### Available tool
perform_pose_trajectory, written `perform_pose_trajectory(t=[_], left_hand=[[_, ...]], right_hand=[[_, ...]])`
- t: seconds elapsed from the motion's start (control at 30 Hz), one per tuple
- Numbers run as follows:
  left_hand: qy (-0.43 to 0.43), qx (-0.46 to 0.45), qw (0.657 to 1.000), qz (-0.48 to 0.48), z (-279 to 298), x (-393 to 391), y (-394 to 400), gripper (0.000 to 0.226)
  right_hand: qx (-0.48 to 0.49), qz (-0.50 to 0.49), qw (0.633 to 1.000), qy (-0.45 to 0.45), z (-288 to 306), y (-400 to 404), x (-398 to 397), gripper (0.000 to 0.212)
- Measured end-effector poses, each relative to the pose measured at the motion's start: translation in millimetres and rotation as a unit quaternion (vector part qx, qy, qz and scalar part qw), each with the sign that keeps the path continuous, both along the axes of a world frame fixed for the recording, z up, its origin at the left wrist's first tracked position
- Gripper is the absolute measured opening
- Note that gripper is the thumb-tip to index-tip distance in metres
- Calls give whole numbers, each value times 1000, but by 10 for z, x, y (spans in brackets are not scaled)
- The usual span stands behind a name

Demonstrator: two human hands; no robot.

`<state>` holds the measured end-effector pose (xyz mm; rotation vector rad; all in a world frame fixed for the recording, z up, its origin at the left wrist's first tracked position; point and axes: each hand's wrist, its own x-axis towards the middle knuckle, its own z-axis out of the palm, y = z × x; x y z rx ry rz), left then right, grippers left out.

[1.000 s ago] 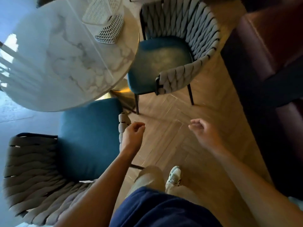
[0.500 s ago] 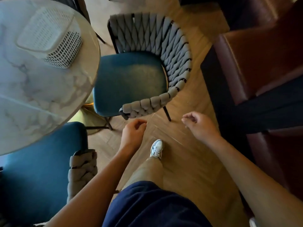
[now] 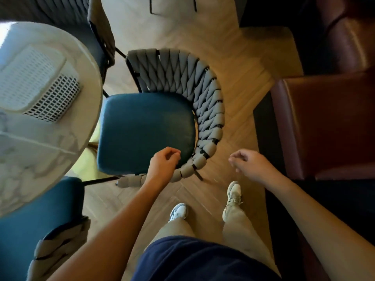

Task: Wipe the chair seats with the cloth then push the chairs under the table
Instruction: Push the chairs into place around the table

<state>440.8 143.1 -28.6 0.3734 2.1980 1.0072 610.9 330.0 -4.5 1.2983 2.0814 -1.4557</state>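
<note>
A chair with a teal seat [image 3: 146, 130] and a grey woven backrest [image 3: 209, 110] stands in the middle, its seat's left edge at the round marble table [image 3: 40, 151]. My left hand [image 3: 162, 165] hovers with loosely curled fingers over the near end of the woven backrest and holds nothing. My right hand [image 3: 251, 165] hangs loosely curled to the right of the chair, above the wooden floor, also holding nothing. A second teal chair [image 3: 36, 220] sits at the lower left, partly under the table. No cloth is in view.
A white mesh basket [image 3: 34, 82] lies on the table. A third woven chair [image 3: 101, 37] stands behind the table at the top. A maroon sofa [image 3: 324, 122] lines the right side. My feet stand on the floor just behind the middle chair.
I have stepped from the lower-left chair toward the middle chair, which now fills the centre. Both hands stay loosely curled and have come close to its backrest.
</note>
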Motion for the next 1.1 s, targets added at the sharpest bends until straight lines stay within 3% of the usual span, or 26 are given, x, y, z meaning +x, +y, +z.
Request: perform_pose_trajectory(t=[0.17, 0.33, 0.47, 0.83, 1.1], left_hand=[[-3, -10, 989, 145, -31, 251, 498, 16], [-34, 5, 963, 269, -22, 398, 912, 13], [-56, 22, 932, 357, -81, 311, 1196, 15], [-140, 73, 809, 567, -374, -385, 1919, 21], [-191, 73, 682, 702, -430, -210, 1980, 21]], right_hand=[[-11, 74, 997, -4, -32, 887, -136, 11], [16, 116, 993, 0, 54, 1612, -439, 39], [26, 150, 988, 7, 22, 2049, -889, 50], [2, 215, 977, -16, -261, 2744, -2399, 59], [-107, 181, 973, -99, -558, 2846, -3082, 62]])
